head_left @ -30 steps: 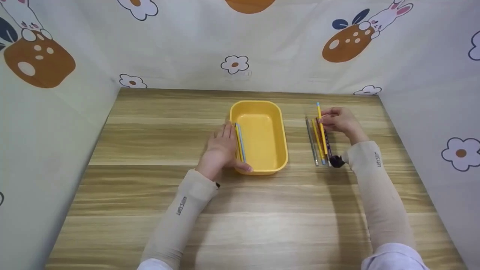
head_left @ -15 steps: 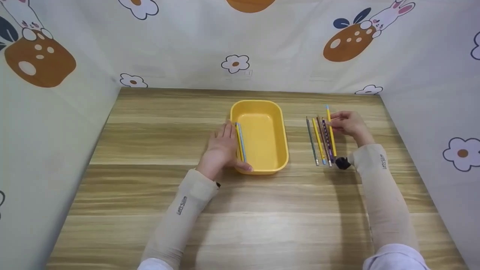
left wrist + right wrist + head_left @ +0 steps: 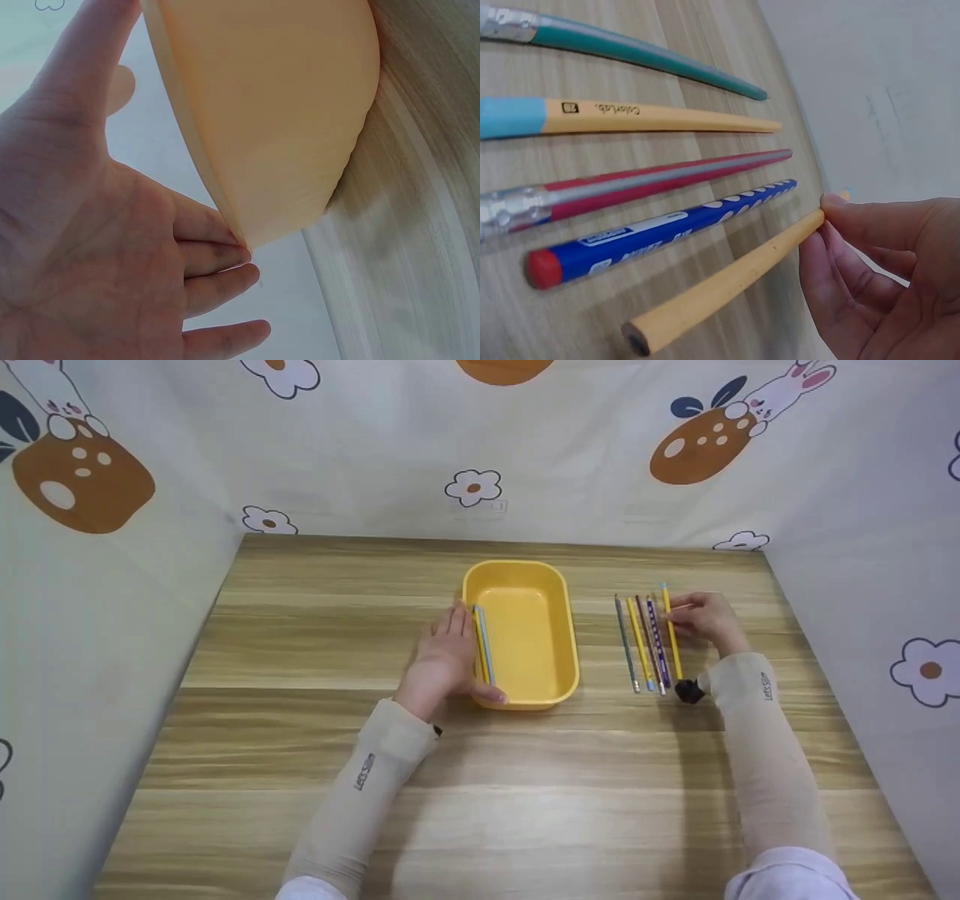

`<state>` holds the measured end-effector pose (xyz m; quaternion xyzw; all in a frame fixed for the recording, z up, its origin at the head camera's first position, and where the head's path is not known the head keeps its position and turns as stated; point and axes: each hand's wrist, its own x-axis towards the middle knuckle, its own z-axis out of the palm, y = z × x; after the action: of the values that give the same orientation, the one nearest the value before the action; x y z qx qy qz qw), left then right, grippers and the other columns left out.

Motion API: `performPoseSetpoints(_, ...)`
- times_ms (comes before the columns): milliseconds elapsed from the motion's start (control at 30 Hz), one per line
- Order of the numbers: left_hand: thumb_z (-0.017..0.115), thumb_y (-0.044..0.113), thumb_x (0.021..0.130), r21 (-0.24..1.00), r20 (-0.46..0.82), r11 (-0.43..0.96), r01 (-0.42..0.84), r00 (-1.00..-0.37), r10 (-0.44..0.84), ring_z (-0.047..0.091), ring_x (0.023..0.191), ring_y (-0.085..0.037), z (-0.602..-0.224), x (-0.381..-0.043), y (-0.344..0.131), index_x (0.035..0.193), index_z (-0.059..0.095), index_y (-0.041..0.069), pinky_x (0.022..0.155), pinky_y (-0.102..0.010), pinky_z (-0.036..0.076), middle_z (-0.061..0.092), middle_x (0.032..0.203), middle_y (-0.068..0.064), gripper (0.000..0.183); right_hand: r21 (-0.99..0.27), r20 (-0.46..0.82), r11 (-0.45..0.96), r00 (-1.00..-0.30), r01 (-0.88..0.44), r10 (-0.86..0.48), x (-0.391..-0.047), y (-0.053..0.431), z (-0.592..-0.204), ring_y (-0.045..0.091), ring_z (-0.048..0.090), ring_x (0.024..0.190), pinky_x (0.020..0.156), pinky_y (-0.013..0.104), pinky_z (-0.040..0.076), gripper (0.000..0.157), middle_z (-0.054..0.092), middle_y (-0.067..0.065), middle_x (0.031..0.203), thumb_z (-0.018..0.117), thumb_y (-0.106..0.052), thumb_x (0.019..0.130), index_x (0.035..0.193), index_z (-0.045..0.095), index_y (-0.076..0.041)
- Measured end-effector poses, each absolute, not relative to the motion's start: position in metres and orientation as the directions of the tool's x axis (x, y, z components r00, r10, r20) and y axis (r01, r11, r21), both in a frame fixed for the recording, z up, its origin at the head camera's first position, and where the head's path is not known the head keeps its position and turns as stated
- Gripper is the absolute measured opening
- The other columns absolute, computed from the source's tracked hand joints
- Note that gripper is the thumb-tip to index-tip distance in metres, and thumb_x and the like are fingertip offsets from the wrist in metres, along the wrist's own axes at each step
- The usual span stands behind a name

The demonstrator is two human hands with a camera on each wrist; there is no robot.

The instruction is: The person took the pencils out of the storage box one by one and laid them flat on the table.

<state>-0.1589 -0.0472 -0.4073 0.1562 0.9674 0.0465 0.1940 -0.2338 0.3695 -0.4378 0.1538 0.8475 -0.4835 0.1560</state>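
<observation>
My right hand [image 3: 706,619] pinches a yellow pencil [image 3: 673,649] near its light-blue far end; whether the pencil touches the table I cannot tell. Beside it lies a row: a blue pencil with white spots [image 3: 682,229], a red pencil [image 3: 667,176], a yellow pencil with a light-blue end [image 3: 667,118] and a green pencil [image 3: 652,56]. My left hand [image 3: 441,660] rests against the left side of a yellow plastic box [image 3: 576,660], fingers straight, thumb at the near corner. Inside, along the left wall, lie a light-blue pencil [image 3: 486,645] and a yellow one, partly hidden.
The wood-grain table [image 3: 300,645] carries everything. Pale cloth walls [image 3: 375,457] with printed rabbits and flowers enclose its back and both sides. A small black object [image 3: 688,691] sits at the right sleeve's cuff.
My right hand has carried the yellow pencil rightward from above the row and lowered it at the row's right end, beside the blue spotted pencil. My left hand stays at the box.
</observation>
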Motion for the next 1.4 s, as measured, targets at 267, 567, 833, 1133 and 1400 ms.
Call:
performPoseSetpoints(267, 0.064, 0.084, 0.049, 0.140, -0.370, 0.947, 0.290, -0.871, 0.322, 0.001, 0.146, -0.031, -0.408, -0.158, -0.046, 0.149, -0.004, -0.001, 0.116, -0.051, 0.014, -0.005, 0.157, -0.019, 0.148, -0.768, -0.403, 0.498, -0.908, 0.402, 0.112, -0.232, 0.374, -0.446, 0.005, 0.064, 0.071, 0.076, 0.024, 0.056, 0.043, 0.063, -0.001, 0.083, 0.064, -0.004, 0.087, 0.126, 0.049, 0.010)
performPoseSetpoints(567, 0.063, 0.085, 0.050, 0.128, -0.358, 0.944, 0.304, -0.873, 0.330, 0.002, 0.145, -0.032, -0.407, -0.157, -0.045, 0.149, -0.004, -0.001, 0.116, -0.051, 0.016, -0.003, 0.157, -0.019, 0.148, -0.742, -0.391, 0.539, -0.910, 0.398, 0.134, -0.234, 0.374, -0.450, 0.005, 0.063, 0.070, 0.073, 0.024, 0.056, 0.039, 0.060, -0.001, 0.086, 0.065, -0.003, 0.086, 0.121, 0.052, 0.009)
performPoseSetpoints(833, 0.063, 0.086, 0.049, 0.124, -0.351, 0.944, 0.306, -0.876, 0.330, 0.004, 0.145, -0.031, -0.408, -0.157, -0.046, 0.150, -0.001, -0.002, 0.115, -0.050, 0.017, -0.002, 0.157, -0.019, 0.148, -0.734, -0.375, 0.549, -0.912, 0.401, 0.165, -0.235, 0.370, -0.452, 0.006, 0.061, 0.065, 0.065, 0.022, 0.056, 0.034, 0.057, -0.002, 0.080, 0.067, -0.002, 0.084, 0.113, 0.054, 0.007)
performPoseSetpoints(1133, 0.066, 0.083, 0.050, 0.163, -0.344, 0.944, 0.286, -0.881, 0.326, 0.005, 0.145, -0.031, -0.409, -0.158, -0.049, 0.150, -0.001, -0.001, 0.116, -0.052, 0.016, -0.002, 0.157, -0.020, 0.147, -0.723, -0.374, 0.557, -0.910, 0.408, 0.182, -0.235, 0.364, -0.453, 0.008, 0.060, 0.065, 0.062, 0.023, 0.055, 0.029, 0.057, 0.001, 0.082, 0.066, -0.003, 0.086, 0.111, 0.054, 0.005)
performPoseSetpoints(1400, 0.068, 0.081, 0.049, 0.181, -0.341, 0.949, 0.259, -0.888, 0.308, 0.006, 0.145, -0.030, -0.409, -0.159, -0.048, 0.150, -0.001, 0.000, 0.116, -0.051, 0.015, -0.001, 0.158, -0.019, 0.147, -0.709, -0.392, 0.552, -0.896, 0.439, 0.209, -0.235, 0.360, -0.452, 0.009, 0.059, 0.068, 0.063, 0.024, 0.054, 0.029, 0.055, 0.004, 0.086, 0.064, -0.003, 0.087, 0.113, 0.053, 0.003)
